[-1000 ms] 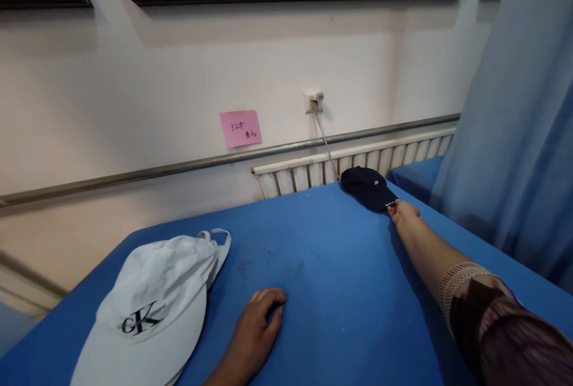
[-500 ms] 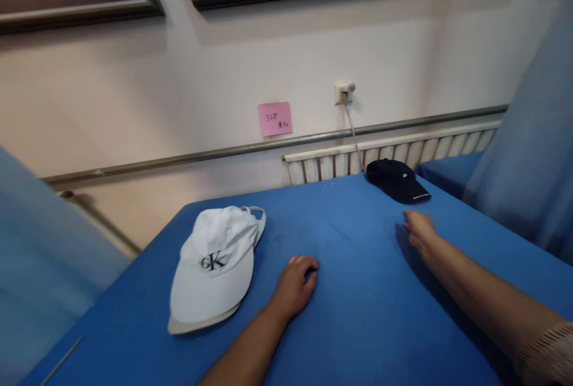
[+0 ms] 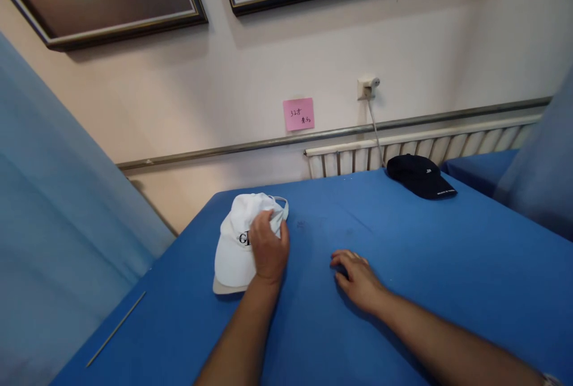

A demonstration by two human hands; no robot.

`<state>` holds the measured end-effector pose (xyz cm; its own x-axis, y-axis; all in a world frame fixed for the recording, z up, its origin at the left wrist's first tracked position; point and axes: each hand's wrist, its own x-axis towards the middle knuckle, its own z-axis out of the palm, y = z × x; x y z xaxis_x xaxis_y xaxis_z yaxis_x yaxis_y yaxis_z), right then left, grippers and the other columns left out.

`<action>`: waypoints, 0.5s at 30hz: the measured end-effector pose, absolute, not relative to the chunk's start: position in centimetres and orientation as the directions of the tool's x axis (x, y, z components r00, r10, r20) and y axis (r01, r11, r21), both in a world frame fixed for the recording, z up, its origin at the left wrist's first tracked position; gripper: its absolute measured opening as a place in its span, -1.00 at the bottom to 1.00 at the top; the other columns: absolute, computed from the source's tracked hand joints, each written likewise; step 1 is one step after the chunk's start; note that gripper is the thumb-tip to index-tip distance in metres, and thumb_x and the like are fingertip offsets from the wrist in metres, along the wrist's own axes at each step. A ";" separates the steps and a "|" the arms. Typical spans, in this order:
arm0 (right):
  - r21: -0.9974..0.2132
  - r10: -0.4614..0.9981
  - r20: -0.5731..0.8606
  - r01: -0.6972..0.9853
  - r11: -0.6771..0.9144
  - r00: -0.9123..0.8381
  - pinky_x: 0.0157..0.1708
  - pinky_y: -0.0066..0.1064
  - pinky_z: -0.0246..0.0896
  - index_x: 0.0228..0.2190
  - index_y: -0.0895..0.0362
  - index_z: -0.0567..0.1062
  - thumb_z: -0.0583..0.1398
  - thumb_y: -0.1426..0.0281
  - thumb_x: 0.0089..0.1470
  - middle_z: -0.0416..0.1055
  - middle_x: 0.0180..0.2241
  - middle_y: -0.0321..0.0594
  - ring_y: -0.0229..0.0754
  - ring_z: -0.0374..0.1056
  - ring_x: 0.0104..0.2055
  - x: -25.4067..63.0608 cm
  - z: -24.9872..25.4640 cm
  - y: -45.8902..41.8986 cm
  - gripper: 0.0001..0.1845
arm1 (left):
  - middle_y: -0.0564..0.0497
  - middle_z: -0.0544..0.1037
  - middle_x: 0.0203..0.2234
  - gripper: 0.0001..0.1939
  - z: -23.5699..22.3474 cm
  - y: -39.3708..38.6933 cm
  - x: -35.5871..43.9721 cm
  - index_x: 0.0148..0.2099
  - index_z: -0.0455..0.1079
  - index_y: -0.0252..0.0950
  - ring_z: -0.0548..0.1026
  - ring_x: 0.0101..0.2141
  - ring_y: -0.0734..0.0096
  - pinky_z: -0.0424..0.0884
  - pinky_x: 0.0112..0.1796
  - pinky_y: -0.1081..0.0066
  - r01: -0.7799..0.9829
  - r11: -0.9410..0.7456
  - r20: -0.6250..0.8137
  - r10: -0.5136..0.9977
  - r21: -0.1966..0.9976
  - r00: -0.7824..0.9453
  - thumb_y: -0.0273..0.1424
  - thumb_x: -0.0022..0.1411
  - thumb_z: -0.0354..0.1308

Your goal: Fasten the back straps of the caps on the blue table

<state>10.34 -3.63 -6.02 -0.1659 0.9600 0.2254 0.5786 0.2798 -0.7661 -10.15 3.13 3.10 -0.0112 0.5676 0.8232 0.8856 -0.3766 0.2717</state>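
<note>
**On the blue table, 1 hand lands on the white cap**

At the far left hangs a pale blue curtain (image 3: 54, 243), and a thin rod (image 3: 115, 329) lies near the table's (image 3: 447, 266) left edge. Next comes the white baseball cap (image 3: 233, 249), resting brim toward the person on the blue cloth, its black logo half covered. The left hand (image 3: 267, 250) lies on top of the cap's crown, fingers curled over the right side of it and touching the fabric; it looks like a grasp just being formed, though whether the fingers have closed under the edge cannot be told.

Just right of it, apart from the cap, the right hand (image 3: 358, 278) rests palm down on the bare cloth, fingers loosely spread and holding nothing.

Farther right, at the table's back edge, the dark navy cap (image 3: 421, 176) sits well apart from both hands, below the wall plug (image 3: 367, 85) and its cable, in front of the white radiator (image 3: 425, 150). A pink sticky note (image 3: 298, 114) is stuck to the wall between the 2 caps.

Judged from this, the step in hand is taking hold of the white cap. Lifting it would call for the left fingers to pinch crown or brim firmly, since the soft fabric will fold rather than keep its shape.
</note>
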 end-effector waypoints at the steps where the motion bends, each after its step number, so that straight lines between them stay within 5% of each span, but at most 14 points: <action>1: -0.775 0.960 0.219 0.566 0.280 -0.175 0.10 -0.14 0.08 -0.24 0.06 0.46 0.13 0.57 -0.01 0.41 -0.01 -0.15 -0.06 0.29 0.06 10.8 -6.0 -3.3 -0.72 | -0.27 0.37 -0.02 -0.61 3.9 3.3 -11.1 0.09 0.22 -0.36 0.30 0.06 0.01 0.20 0.07 0.01 0.914 -0.320 0.842 0.538 0.250 -0.042 -0.34 0.25 0.08; 5: -0.840 0.949 0.242 0.445 0.310 -0.204 0.05 -0.28 0.16 -0.24 0.07 0.43 0.12 0.61 -0.02 0.43 -0.09 -0.17 -0.17 0.34 -0.01 12.3 -6.6 -2.0 -0.70 | -0.35 0.26 0.12 -0.52 5.5 3.8 -14.1 0.11 0.21 -0.36 0.20 0.12 -0.15 0.13 0.08 -0.09 0.954 -0.120 0.804 0.572 0.276 -0.161 -0.26 0.20 0.15; 8: -0.883 0.955 0.232 0.373 0.286 -0.183 -0.03 -0.33 0.23 -0.25 0.08 0.42 0.11 0.61 -0.01 0.43 -0.17 -0.20 -0.21 0.37 -0.11 13.1 -7.3 -1.1 -0.71 | -0.31 0.38 -0.02 -0.63 5.2 4.3 -15.6 -0.03 0.32 -0.37 0.30 0.01 -0.17 0.21 -0.02 -0.10 0.958 -0.028 0.725 0.660 0.286 -0.197 -0.27 0.18 0.16; 12: -0.911 0.957 0.210 0.315 0.266 -0.201 -0.11 -0.36 0.27 -0.28 0.08 0.43 0.11 0.61 -0.01 0.43 -0.26 -0.24 -0.24 0.37 -0.21 13.5 -7.9 -0.6 -0.73 | -0.14 0.46 -0.31 -0.81 4.8 4.8 -16.4 -0.21 0.37 -0.35 0.39 -0.19 0.09 0.27 -0.07 0.08 0.958 -0.152 0.768 0.633 0.244 -0.095 -0.33 0.26 0.05; 15: -0.914 0.949 0.239 0.284 0.291 -0.205 -0.11 -0.36 0.26 -0.30 0.07 0.46 0.13 0.59 -0.04 0.44 -0.26 -0.24 -0.23 0.37 -0.20 13.1 -7.9 -0.7 -0.74 | -0.08 0.46 -0.32 -0.81 4.9 4.6 -15.8 -0.22 0.37 -0.32 0.40 -0.20 0.19 0.29 -0.07 0.18 0.917 -0.269 0.847 0.517 0.295 -0.121 -0.32 0.29 0.00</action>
